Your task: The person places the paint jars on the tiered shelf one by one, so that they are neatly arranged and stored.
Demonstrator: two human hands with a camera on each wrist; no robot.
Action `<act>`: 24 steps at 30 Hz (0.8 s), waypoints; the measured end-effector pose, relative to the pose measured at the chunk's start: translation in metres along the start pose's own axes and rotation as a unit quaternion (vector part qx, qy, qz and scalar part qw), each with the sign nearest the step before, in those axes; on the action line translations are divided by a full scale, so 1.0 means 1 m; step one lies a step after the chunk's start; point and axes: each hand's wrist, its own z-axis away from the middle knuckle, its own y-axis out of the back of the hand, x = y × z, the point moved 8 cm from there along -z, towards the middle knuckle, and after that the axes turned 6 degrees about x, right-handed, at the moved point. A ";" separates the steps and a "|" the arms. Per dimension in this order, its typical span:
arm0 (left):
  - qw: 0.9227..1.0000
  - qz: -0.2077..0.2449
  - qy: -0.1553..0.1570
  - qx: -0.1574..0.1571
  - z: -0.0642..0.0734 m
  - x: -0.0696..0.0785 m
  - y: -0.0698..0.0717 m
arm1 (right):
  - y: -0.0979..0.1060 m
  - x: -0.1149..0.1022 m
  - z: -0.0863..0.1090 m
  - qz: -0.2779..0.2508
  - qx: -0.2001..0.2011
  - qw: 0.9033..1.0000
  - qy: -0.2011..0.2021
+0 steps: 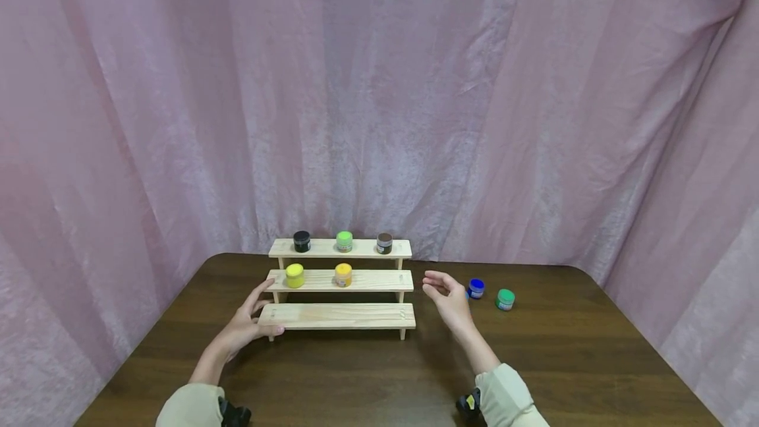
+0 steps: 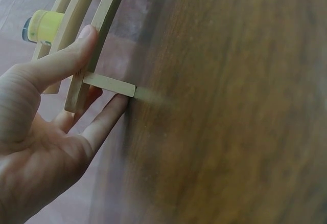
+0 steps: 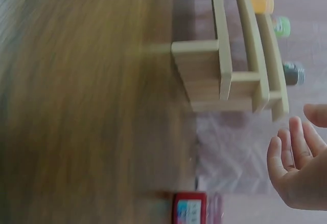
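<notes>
A three-step wooden display rack [image 1: 338, 316] stands on the table. My left hand [image 1: 244, 327] grips the left end of its lowest step; in the left wrist view the thumb [image 2: 76, 50] lies along the step and fingers reach beneath to the leg. Black [image 1: 302, 242], light green [image 1: 344, 241] and brown [image 1: 384, 243] jars sit on the top step. Yellow [image 1: 294, 275] and orange-yellow [image 1: 343, 275] jars sit on the middle one. Right of the rack, my right hand [image 1: 449, 298] hovers with loosely bent fingers and holds nothing.
A blue jar [image 1: 476, 288] and a green jar [image 1: 505, 299] stand on the table [image 1: 563, 348] beyond my right hand. A red-capped jar [image 3: 190, 208] shows at the bottom of the right wrist view. A pink curtain [image 1: 379, 97] hangs behind.
</notes>
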 end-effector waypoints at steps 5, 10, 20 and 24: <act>1.000 0.000 0.002 -0.003 0.000 0.001 -0.001 | 0.017 0.010 0.000 -0.002 0.004 1.000 -0.020; 1.000 -0.017 0.006 0.003 0.002 0.002 0.000 | 0.030 0.017 0.003 -0.004 0.001 0.999 -0.049; 1.000 -0.019 0.003 0.002 0.001 0.000 0.001 | 0.048 0.040 0.003 -0.002 0.039 0.998 -0.046; 1.000 -0.025 0.007 0.003 0.001 -0.001 0.001 | 0.052 0.045 0.004 -0.007 0.047 0.998 -0.033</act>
